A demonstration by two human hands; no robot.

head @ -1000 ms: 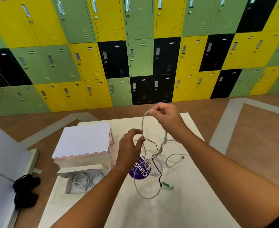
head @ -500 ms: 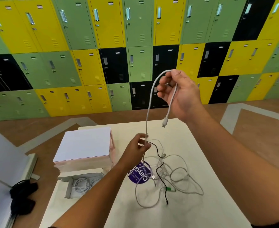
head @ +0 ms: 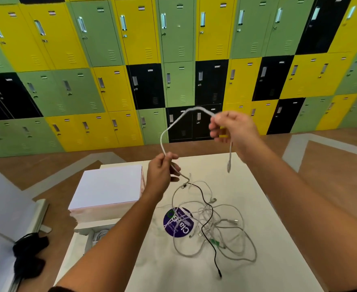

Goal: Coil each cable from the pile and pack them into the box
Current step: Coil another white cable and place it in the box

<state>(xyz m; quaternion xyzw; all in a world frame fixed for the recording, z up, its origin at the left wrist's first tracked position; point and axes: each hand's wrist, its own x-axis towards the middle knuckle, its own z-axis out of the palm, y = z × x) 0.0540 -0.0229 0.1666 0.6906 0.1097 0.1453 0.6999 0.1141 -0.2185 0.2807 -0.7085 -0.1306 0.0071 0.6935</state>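
Pinching the white cable (head: 191, 109) near 1 end with the right grip (head: 234, 133), fingers curled round it, plug dangling below. Clasping the same cable further along with the left grip (head: 160, 175), fingers closed on it, above the far edge of the pile (head: 215, 224) on the surface (head: 257, 186). Against 0.5 s ago: right lowered, left raised, so a taut upright stretch now sags into a slack arch. Probably starting loop 1 of a coil. Far tail hanging just above the tangle, near the black cable (head: 215, 256). Yet to coil, then carry to the open box (head: 95, 224) at near left, already holding coiled white cables.
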